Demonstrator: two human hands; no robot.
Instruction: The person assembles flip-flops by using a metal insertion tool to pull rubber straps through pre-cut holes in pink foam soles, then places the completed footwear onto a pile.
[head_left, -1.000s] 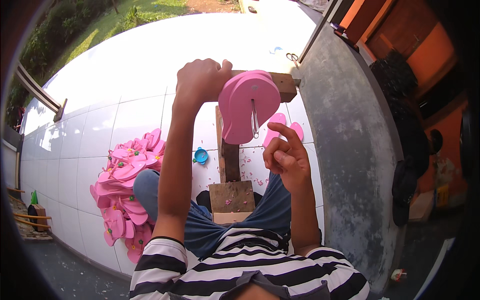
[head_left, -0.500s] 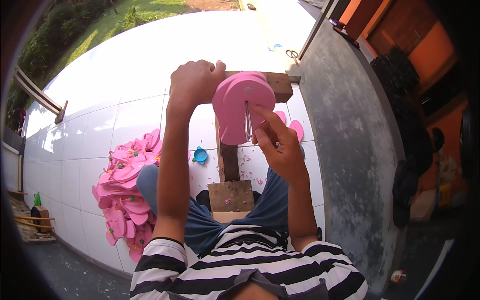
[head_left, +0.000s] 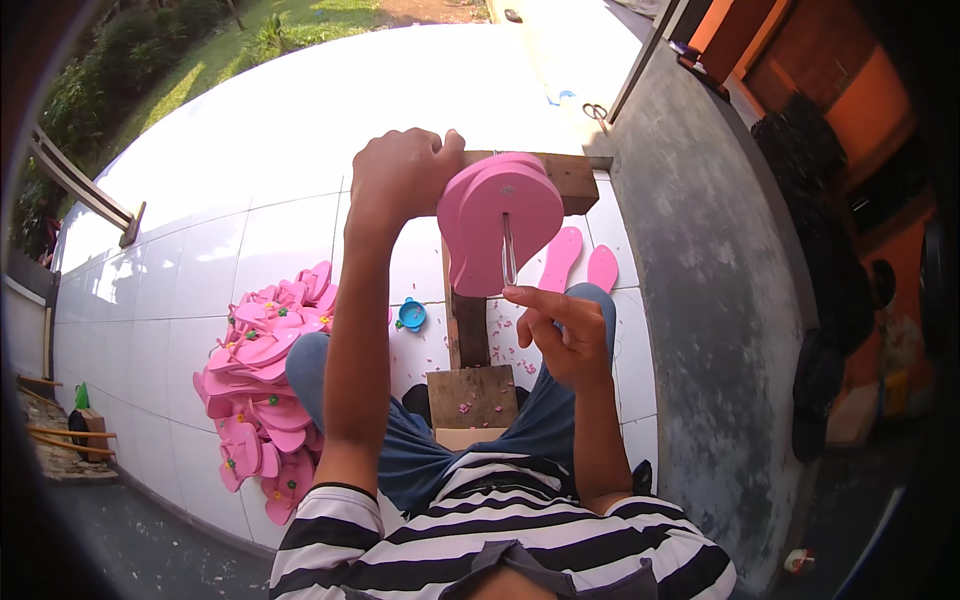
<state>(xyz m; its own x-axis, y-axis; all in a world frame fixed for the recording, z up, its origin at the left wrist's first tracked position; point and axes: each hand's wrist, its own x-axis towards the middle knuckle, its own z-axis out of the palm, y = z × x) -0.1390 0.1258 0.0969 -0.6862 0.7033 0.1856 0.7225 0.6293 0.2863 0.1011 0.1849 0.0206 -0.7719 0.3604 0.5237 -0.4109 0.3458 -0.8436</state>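
Note:
My left hand (head_left: 405,175) is closed round a wooden crossbeam (head_left: 572,182), at the left edge of some pink flip-flop soles (head_left: 500,220). These soles overlap and hang against the beam, toe end up. A thin two-pronged metal tool (head_left: 508,250) pokes out of the front sole's face and points down towards me. My right hand (head_left: 568,335) has its index finger stretched out, its tip at the tool's lower end. The other fingers are partly curled, with a gap below the index finger. What lies behind the soles is hidden.
Left of my knee lies a heap of pink flip-flops (head_left: 265,390). A blue dish (head_left: 411,315) stands beside the wooden post (head_left: 470,330), near pink scraps. Two loose pink soles (head_left: 562,258) lie right. Scissors (head_left: 596,115) rest near the grey wall (head_left: 720,300).
My right hand has moved down off the sole's face to the tool's lower end, its index finger now pointing left. My left hand stays on the beam. The view has shifted slightly.

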